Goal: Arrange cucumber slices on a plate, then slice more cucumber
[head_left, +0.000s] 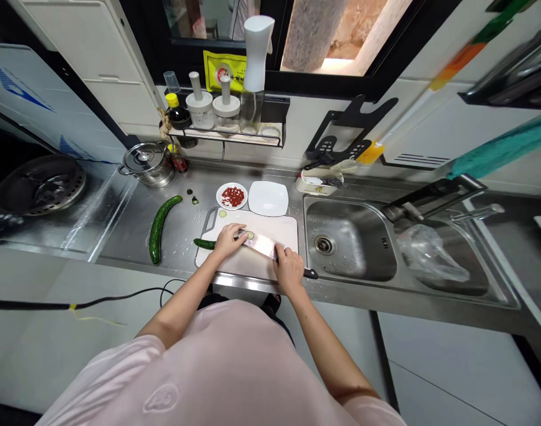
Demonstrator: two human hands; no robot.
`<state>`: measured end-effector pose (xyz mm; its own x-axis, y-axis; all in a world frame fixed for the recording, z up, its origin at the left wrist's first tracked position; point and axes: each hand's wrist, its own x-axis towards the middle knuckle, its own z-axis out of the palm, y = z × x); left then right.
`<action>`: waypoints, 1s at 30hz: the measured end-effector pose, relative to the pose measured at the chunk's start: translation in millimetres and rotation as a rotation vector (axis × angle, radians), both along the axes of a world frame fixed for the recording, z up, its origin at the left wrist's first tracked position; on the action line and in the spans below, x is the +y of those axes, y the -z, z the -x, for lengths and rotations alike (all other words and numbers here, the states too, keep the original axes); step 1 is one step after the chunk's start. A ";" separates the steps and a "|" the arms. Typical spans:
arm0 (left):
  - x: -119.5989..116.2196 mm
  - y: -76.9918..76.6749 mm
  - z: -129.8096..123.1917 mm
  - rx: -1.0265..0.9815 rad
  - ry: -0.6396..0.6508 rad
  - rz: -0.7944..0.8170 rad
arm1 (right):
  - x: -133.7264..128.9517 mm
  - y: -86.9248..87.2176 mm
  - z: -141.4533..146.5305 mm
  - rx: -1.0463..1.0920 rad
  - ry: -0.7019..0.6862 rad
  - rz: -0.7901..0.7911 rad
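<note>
My right hand (289, 269) grips the black handle of a kitchen knife (264, 245), whose broad blade lies over the white cutting board (252, 265). Under my left hand (228, 240) is a dark green cucumber (203, 243), its uncut end sticking out to the left. The left fingers are curled on it beside the blade. A pale slice (249, 235) clings to the blade, and another cucumber slice (223, 214) rests near the board's grey handle. My left hand hides the middle of the cucumber.
A whole cucumber (159, 231) lies left of the board. Behind the board stand a plate of chopped red pieces (232, 196) and a white plate (268, 199). A lidded pot (148, 164) is at the back left; a steel sink (354, 245) is on the right.
</note>
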<state>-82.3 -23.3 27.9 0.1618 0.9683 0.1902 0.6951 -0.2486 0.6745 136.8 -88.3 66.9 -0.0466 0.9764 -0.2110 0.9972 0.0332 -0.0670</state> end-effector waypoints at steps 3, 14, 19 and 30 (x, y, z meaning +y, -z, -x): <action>2.9 -6.0 -1.6 0.019 0.064 0.048 | -0.3 -0.6 -2.6 0.007 -0.021 -0.016; 4.8 -1.6 -6.8 -0.053 0.010 0.055 | -1.0 6.4 -7.5 -0.007 -0.031 -0.010; 20.8 18.0 10.0 -0.187 -0.367 0.221 | -1.0 9.8 -12.2 -0.012 0.021 -0.019; 67.0 43.0 41.9 -0.023 -0.598 0.299 | -1.1 16.5 -20.7 -0.001 0.057 -0.055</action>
<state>-124.2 43.7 -15.0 -0.4203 0.9015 -0.1036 0.6400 0.3754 0.6704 157.5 -89.4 50.4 0.0092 0.9876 -0.1569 0.9976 -0.0197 -0.0661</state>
